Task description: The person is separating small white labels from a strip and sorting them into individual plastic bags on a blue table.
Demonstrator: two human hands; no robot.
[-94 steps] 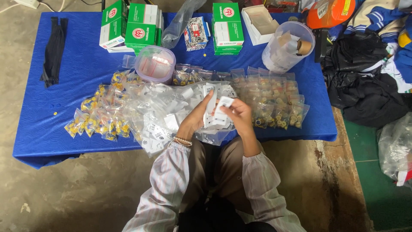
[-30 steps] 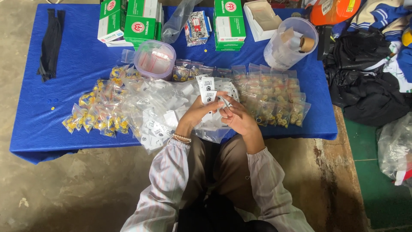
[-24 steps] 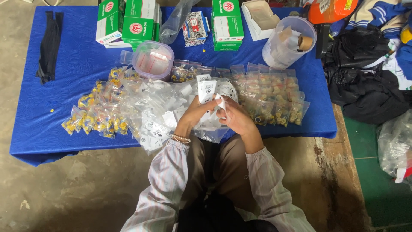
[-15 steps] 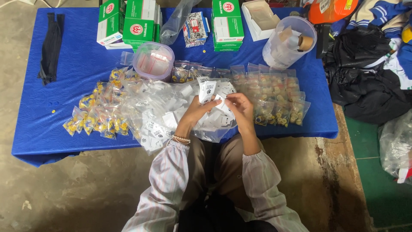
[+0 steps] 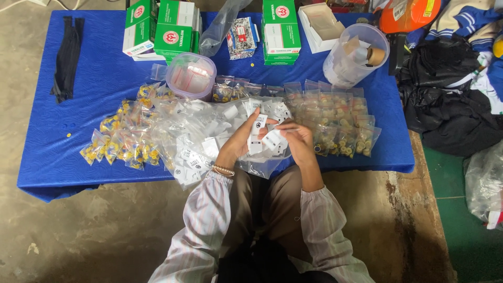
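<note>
Seated person, head view looking down on a low surface [image 5: 78, 157] under a blue cloth

Left hand [image 5: 242, 140]: fingers curled, thumb and forefinger pinched on a small white tag [image 5: 259, 126] with dark print, held upright above the near edge of the surface, middle of its length. Beaded bracelet [image 5: 223, 170] on that wrist

Right hand [image 5: 300, 141]: fingers bent inward, closed on a few more white tags [image 5: 274, 140] fanned out between the two hands. The hands sit just beside each other, nearly touching

Under both hands: a loose heap of clear plastic bags with white tags [image 5: 196, 139], reaching over the near edge

Left of the heap, toward the near-left corner: small clear bags with yellow pieces [image 5: 123, 141], scattered

Right of the hands: rows of small filled clear bags [image 5: 340, 120], laid flat and overlapping

Behind the heap: round clear tub [image 5: 190, 76] with pinkish contents

Far edge: green-and-white boxes [image 5: 167, 26], stacked; one more green-and-white box [image 5: 281, 31] standing apart; open white box [image 5: 318, 21]; tall clear container [image 5: 356, 55] with paper slips, near the far-right corner

Far-left corner: black strap [image 5: 67, 57] lying lengthwise

On the floor to the right of the surface: dark clothing [image 5: 456, 99] piled
</note>
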